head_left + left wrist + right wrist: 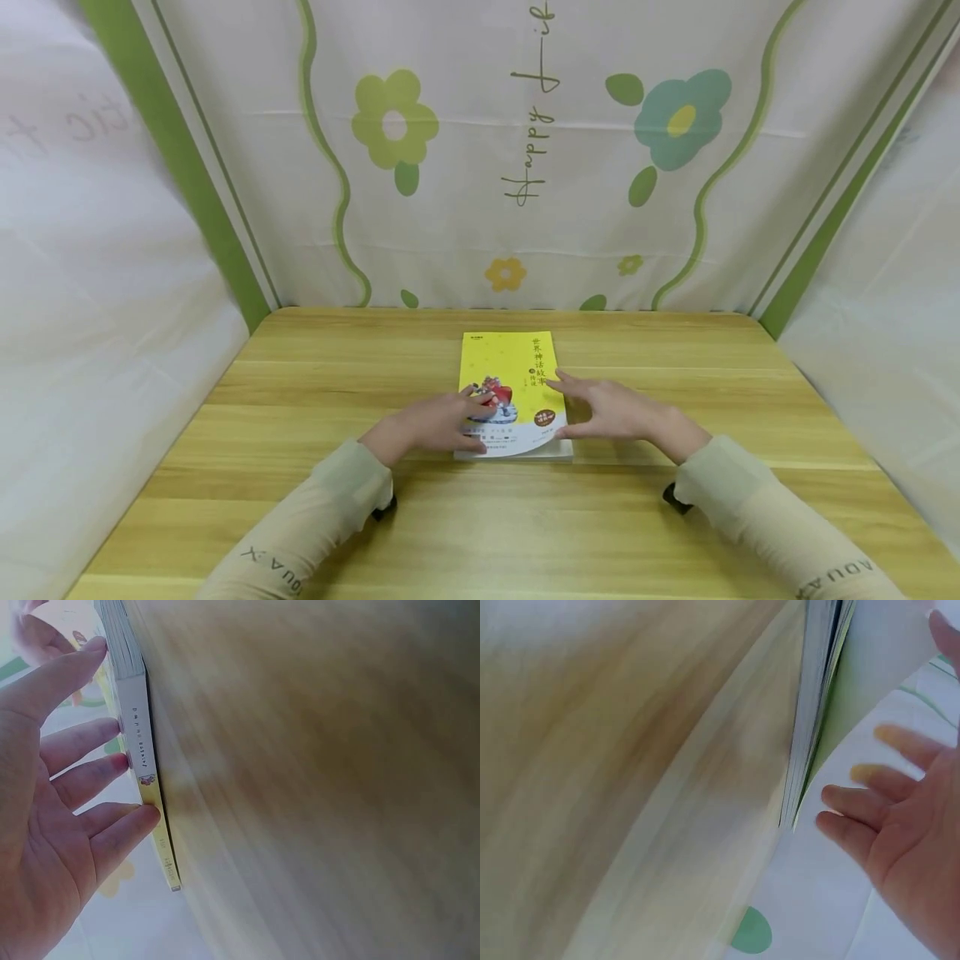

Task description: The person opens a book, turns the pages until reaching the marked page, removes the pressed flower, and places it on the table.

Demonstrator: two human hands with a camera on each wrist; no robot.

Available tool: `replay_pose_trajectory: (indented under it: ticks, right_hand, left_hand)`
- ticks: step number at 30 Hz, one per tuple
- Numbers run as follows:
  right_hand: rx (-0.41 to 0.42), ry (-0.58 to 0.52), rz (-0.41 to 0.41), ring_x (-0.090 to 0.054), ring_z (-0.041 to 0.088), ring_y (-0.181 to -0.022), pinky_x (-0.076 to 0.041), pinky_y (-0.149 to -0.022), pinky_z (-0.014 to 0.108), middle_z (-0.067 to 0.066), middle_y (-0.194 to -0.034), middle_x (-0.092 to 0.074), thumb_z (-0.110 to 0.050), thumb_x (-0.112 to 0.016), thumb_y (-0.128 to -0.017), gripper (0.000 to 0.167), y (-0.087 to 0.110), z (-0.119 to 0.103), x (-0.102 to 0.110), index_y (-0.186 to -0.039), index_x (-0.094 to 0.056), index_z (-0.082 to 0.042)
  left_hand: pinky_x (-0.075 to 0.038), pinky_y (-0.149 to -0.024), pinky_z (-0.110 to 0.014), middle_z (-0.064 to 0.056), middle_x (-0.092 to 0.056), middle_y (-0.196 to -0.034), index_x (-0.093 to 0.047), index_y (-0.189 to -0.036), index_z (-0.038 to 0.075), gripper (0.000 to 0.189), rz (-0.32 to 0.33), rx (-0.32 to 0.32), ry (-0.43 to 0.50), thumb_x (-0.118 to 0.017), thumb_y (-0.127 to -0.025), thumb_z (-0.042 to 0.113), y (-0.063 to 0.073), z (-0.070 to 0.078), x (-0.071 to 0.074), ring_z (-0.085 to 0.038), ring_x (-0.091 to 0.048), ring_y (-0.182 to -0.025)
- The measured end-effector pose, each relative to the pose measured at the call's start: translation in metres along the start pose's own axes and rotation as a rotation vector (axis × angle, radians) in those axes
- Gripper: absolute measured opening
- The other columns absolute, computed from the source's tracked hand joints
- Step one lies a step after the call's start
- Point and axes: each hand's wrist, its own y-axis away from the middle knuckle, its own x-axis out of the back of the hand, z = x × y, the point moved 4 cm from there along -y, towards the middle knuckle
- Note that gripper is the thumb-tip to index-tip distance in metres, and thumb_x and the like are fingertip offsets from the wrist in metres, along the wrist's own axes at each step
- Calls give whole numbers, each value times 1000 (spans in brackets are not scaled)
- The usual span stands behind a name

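Note:
A yellow paperback book (498,354) with a red-and-blue picture and a white lower band lies on the wooden table. My left hand (438,423) rests over its left side, fingers spread on the cover. In the left wrist view the fingertips (124,763) touch along the book's spine (139,727). At the opposite side is my right hand (618,410), its fingers loosely extended by the right edge. The front cover curves up at the lower right, showing white pages (557,452) beneath. The right wrist view shows the page edges (802,750) beside the extended right fingers (847,832).
The wooden table (480,533) extends on all sides of the book. Behind it hangs a white curtain (450,225) printed with flowers and green wavy lines. More white cloth (97,250) with green borders encloses the left and right sides.

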Motion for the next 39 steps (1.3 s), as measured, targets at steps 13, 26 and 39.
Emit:
replay_pose_trajectory:
  ticks: [13, 26, 39]
  right_hand:
    - [-24, -222, 46, -31, 43, -146, -32, -114, 59, 21, -165, -22, -54, -72, -92, 93, -1, -5, -2, -160, -33, -4]
    - [-69, -804, 149, -20, 40, -151, -31, -114, 48, 19, -169, 4, -29, -57, -107, 84, -8, -5, -5, -163, -1, 0]
    - [-193, -1150, 245, -26, 43, -148, -40, -109, 42, 25, -167, -4, 1, -54, -102, 81, -19, -5, -21, -161, 2, 5]
  left_hand:
    - [-36, -115, -50, -7, -40, -160, -56, -150, 16, 65, -6, -4, 12, -77, -93, 41, 0, -1, 0, -40, -30, -149]
    - [-37, -114, -50, -5, -41, -160, -56, -150, 17, 66, -6, 5, 7, -77, -92, 42, -1, -2, -1, -38, -31, -149]
    - [-38, -114, -49, -7, -44, -159, -57, -149, 18, 65, -10, 13, 12, -78, -92, 41, -2, -2, 0, -35, -35, -148]
